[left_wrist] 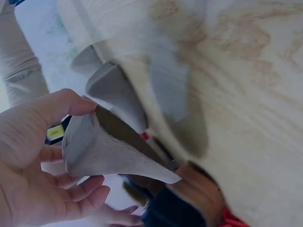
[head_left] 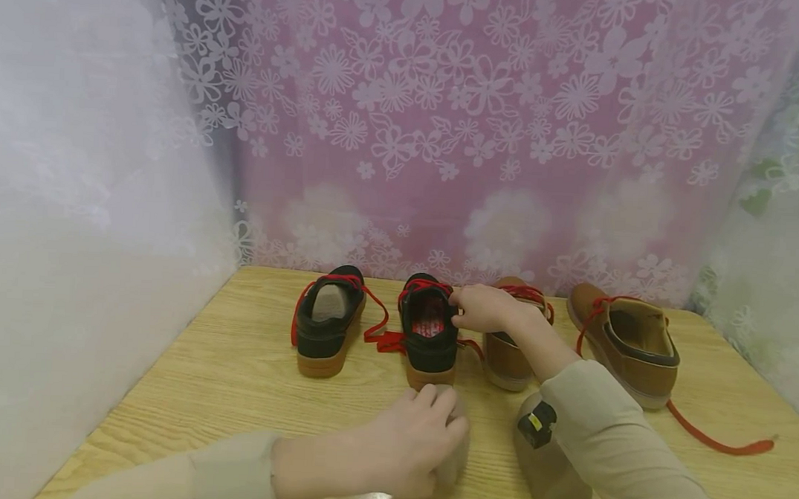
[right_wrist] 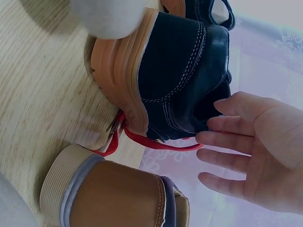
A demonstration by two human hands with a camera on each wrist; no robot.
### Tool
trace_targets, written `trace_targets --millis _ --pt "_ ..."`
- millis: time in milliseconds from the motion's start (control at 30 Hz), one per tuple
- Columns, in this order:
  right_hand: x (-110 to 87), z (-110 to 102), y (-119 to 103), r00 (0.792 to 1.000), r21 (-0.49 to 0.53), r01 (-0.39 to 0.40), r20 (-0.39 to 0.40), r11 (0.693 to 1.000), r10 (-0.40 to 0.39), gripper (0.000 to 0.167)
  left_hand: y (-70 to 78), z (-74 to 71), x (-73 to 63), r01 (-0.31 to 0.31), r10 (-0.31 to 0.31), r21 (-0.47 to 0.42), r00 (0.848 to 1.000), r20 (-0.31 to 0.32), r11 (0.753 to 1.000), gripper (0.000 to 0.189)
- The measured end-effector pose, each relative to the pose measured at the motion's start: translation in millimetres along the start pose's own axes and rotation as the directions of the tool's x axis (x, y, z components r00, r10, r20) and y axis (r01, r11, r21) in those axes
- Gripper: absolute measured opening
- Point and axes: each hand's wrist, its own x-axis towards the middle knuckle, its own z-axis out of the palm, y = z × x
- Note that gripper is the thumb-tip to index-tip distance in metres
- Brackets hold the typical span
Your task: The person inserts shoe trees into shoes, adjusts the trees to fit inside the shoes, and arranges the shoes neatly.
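Observation:
My left hand (head_left: 404, 443) pinches a grey molded paper shoe insert (left_wrist: 94, 149) between thumb and fingers, just in front of a black shoe's heel. My right hand (head_left: 487, 307) is at the collar of that black shoe (head_left: 428, 351), which has red laces and a patterned insole. In the right wrist view, the right thumb and fingertips are right at the shoe's opening, with the fingers (right_wrist: 225, 158) nearly straight. To the left, a second black shoe (head_left: 322, 343) has a pale insert (head_left: 330, 303) inside it.
A brown shoe (head_left: 507, 362) stands partly behind my right forearm. Another brown shoe (head_left: 642, 357) is farther right, with a red lace (head_left: 719, 442) trailing over the wooden table (head_left: 226, 391). A second grey insert (head_left: 553, 472) lies near the right sleeve. A pink floral curtain (head_left: 445, 132) hangs behind.

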Motion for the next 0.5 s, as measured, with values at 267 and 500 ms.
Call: trace_targets --millis 267,500 --pt "-1.6 -1 2 1.000 0.028 0.019 -0.010 0.999 -0.019 0.038 -16.4 -27.4 -5.2 -0.009 0.002 -0.043 0.986 -0.169 0.999 0.049" --pt "-1.6 -1 4 0.999 0.057 0.047 0.001 0.997 -0.047 0.039 -39.1 -54.7 -10.8 0.009 -0.046 -0.119 0.949 -0.310 0.993 0.053"
